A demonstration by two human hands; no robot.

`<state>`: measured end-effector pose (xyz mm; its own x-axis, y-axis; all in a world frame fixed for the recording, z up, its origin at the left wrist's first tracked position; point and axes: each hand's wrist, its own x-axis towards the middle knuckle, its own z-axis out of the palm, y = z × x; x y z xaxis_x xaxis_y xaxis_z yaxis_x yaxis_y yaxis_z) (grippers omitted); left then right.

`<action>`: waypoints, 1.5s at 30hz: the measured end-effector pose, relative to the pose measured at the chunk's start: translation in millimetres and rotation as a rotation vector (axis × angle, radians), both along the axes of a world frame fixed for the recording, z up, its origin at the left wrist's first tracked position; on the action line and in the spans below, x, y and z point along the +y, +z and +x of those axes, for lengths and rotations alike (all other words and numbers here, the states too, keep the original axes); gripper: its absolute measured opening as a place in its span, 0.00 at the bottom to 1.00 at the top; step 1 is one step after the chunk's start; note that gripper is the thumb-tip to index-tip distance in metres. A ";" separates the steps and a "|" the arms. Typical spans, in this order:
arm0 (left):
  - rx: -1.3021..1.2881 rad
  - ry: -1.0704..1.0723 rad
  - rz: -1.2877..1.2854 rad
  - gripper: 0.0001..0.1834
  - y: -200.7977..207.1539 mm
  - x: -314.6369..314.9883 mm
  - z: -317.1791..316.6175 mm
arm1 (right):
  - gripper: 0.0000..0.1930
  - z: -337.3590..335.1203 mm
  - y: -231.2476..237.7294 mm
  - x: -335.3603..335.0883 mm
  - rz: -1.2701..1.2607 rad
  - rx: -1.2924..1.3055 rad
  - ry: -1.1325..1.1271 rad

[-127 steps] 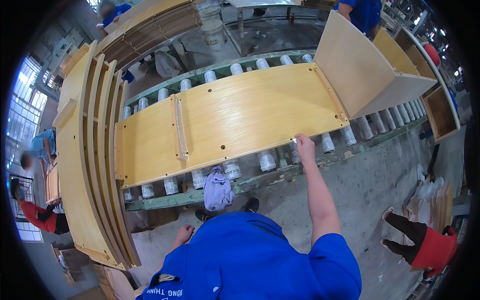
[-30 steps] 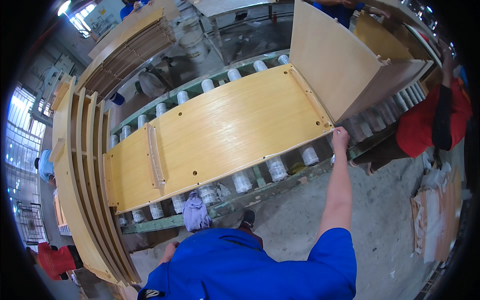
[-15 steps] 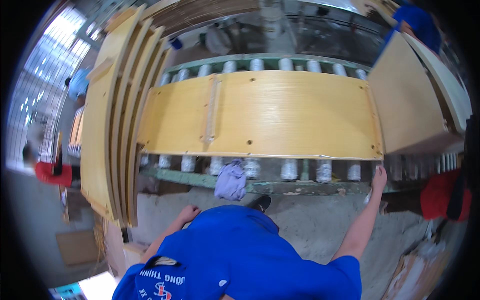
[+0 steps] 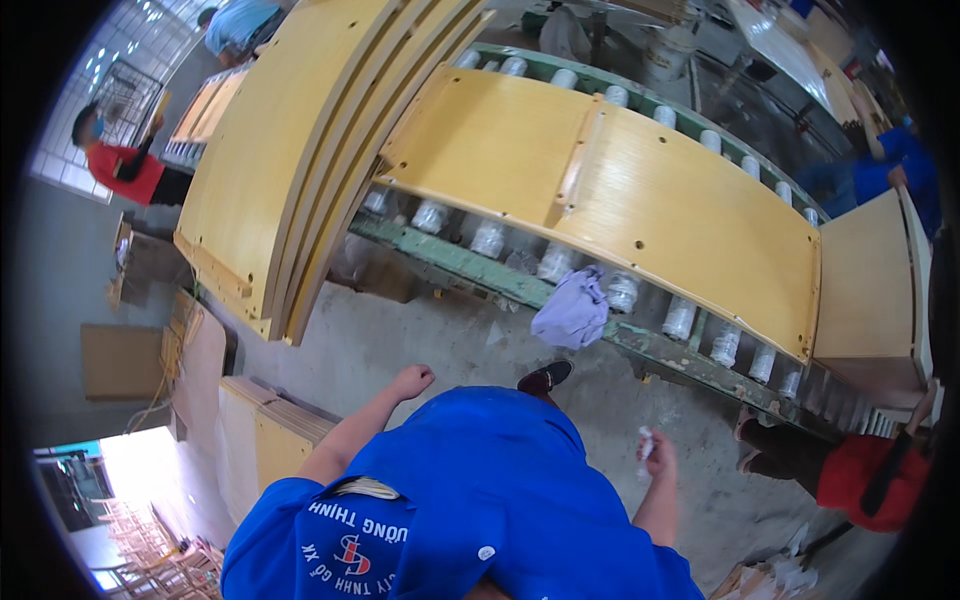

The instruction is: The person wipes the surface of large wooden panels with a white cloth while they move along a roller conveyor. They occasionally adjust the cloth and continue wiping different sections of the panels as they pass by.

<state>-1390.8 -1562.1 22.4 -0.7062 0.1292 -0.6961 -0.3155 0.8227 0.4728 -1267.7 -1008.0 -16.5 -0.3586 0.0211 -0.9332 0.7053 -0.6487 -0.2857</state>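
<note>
My right hand [image 4: 660, 456] is closed around a small white crumpled piece [image 4: 646, 440], paper or cloth, I cannot tell which. It hangs over the floor, apart from the conveyor. Loosely curled, my left hand [image 4: 412, 381] is beside my body with nothing showing in it. Ahead, a long yellow wooden panel [image 4: 700, 210] with a cross strip and several holes lies on the rollers. A purple cloth [image 4: 574, 310] drapes over the conveyor's near rail, nearest to me. Neither hand touches panel or cloth.
Several tall panels [image 4: 290, 130] lean upright at the left end of the roller conveyor [image 4: 470, 262]. Another box-like panel piece [image 4: 868, 285] stands at its right end. People in red [image 4: 875, 480] and blue [image 4: 905, 175] are at the right; others are far left. Boards [image 4: 275, 430] stand behind my left arm.
My right hand has come away from the panel's near right corner and down toward my body. My view has turned leftward, so the conveyor now slants. My left hand stays near my side.
</note>
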 end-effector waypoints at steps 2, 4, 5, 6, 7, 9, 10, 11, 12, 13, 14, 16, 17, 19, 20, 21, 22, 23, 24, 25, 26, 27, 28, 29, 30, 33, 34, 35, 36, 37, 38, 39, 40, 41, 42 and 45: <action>0.016 0.014 -0.010 0.17 -4.3 -29.7 23.6 | 0.14 1.5 -21.5 -48.2 0.054 -0.108 0.215; 0.012 0.036 -0.037 0.17 -8.8 -62.3 50.6 | 0.15 -7.3 -43.6 -92.0 -0.014 -0.032 0.321; 0.005 0.056 -0.062 0.17 -8.2 -80.5 66.8 | 0.15 -22.3 -54.0 -115.2 0.047 0.017 0.412; -0.004 0.090 -0.075 0.17 -7.2 -98.4 81.4 | 0.15 -43.9 -58.5 -136.4 0.121 0.073 0.503; -0.020 0.118 -0.091 0.17 -6.4 -113.7 96.5 | 0.15 -63.7 -60.8 -158.2 0.196 0.072 0.391; -0.038 0.186 -0.127 0.17 -5.5 -139.7 126.7 | 0.16 -107.7 -55.4 -195.6 0.341 0.019 0.277; -0.041 0.218 -0.150 0.17 -2.0 -154.8 141.3 | 0.17 -121.8 -52.2 -215.2 0.412 -0.038 0.270; -0.041 0.248 -0.169 0.17 2.4 -168.7 154.9 | 0.16 -130.5 -53.1 -233.6 0.524 0.038 0.374; -0.038 0.283 -0.181 0.17 6.0 -178.3 167.1 | 0.14 -138.2 -54.8 -245.8 0.642 0.118 0.472; -0.032 0.318 -0.182 0.17 7.9 -183.4 178.6 | 0.13 -142.1 -57.9 -252.8 0.771 0.204 0.569; -0.022 0.350 -0.184 0.17 10.1 -187.3 188.3 | 0.12 -138.6 -62.5 -264.7 0.798 0.327 0.651; -0.075 0.420 -0.205 0.17 14.0 -189.3 210.6 | 0.11 -137.9 -74.7 -287.7 0.836 0.587 0.817; -0.101 0.455 -0.214 0.18 13.0 -188.8 219.9 | 0.10 -135.9 -74.8 -298.3 0.892 0.611 0.877; -0.128 0.551 -0.147 0.18 6.2 -179.1 246.0 | 0.10 -116.3 -60.3 -334.6 0.986 0.652 1.033; -0.138 0.581 -0.105 0.18 4.5 -172.9 253.5 | 0.10 -113.1 -55.3 -337.9 0.959 0.656 1.050; -0.131 0.549 -0.099 0.18 2.6 -167.1 255.5 | 0.10 -111.3 -52.8 -339.1 0.931 0.653 1.052; -0.124 0.514 -0.094 0.18 -0.8 -159.4 254.3 | 0.10 -111.4 -50.3 -337.2 0.903 0.647 1.051; -0.118 0.475 -0.089 0.18 -3.7 -151.6 252.3 | 0.10 -114.3 -47.6 -330.7 0.840 0.658 0.965; -0.094 0.429 -0.072 0.18 -4.5 -143.4 248.9 | 0.10 -119.1 -45.2 -321.5 0.781 0.666 0.874; -0.069 0.380 -0.062 0.19 -5.5 -135.3 243.5 | 0.10 -124.1 -43.0 -313.2 0.717 0.676 0.775; -0.044 0.326 -0.051 0.19 -6.5 -127.7 236.8 | 0.10 -128.0 -40.7 -302.2 0.745 0.662 0.737; -0.053 0.324 -0.062 0.18 -7.2 -121.4 229.7 | 0.10 -132.5 -35.2 -292.1 0.767 0.651 0.704; -0.062 0.318 -0.074 0.18 -7.8 -116.3 219.2 | 0.11 -132.6 -34.0 -279.3 0.790 0.636 0.667; -0.071 0.308 -0.085 0.18 -8.5 -113.2 206.4 | 0.11 -129.7 -33.2 -266.7 0.847 0.643 0.642; -0.083 0.334 -0.051 0.17 -8.2 -111.9 190.3 | 0.12 -128.0 -33.3 -252.8 0.909 0.652 0.622; -0.025 0.404 -0.020 0.15 -10.1 -114.4 124.4 | 0.12 -113.6 -33.5 -212.8 0.946 0.594 0.613; 0.040 0.450 0.007 0.15 -11.7 -120.6 104.3 | 0.13 -104.9 -33.8 -205.2 0.919 0.572 0.627; 0.124 0.498 0.045 0.15 -14.3 -124.3 84.8 | 0.12 -95.2 -34.6 -196.7 0.836 0.566 0.584; 0.151 0.545 0.036 0.14 -15.5 -125.3 62.7 | 0.11 -80.9 -37.0 -186.2 0.759 0.538 0.554; 0.180 0.595 0.027 0.14 -15.1 -125.6 37.6 | 0.10 -66.4 -37.6 -177.4 0.696 0.514 0.527; 0.206 0.660 0.062 0.13 -14.5 -128.0 14.8 | 0.09 -52.6 -37.1 -169.2 0.633 0.495 0.502; 0.234 0.728 0.097 0.13 -13.5 -131.3 -5.7 | 0.09 -39.3 -36.8 -165.2 0.596 0.443 0.421; 0.256 0.820 0.149 0.13 -14.6 -131.2 -28.2 | 0.09 -27.3 -36.5 -161.7 0.566 0.390 0.338; 0.281 0.902 0.194 0.13 -11.0 -129.6 -53.2 | 0.09 -17.3 -35.3 -157.5 0.561 0.327 0.348; 0.293 0.997 0.256 0.14 -16.6 -129.2 -71.4 | 0.10 -8.5 -31.2 -152.1 0.573 0.260 0.371; 0.396 1.137 0.157 0.19 -22.8 -128.7 -132.3 | 0.09 11.8 -27.9 -137.8 0.710 0.195 0.707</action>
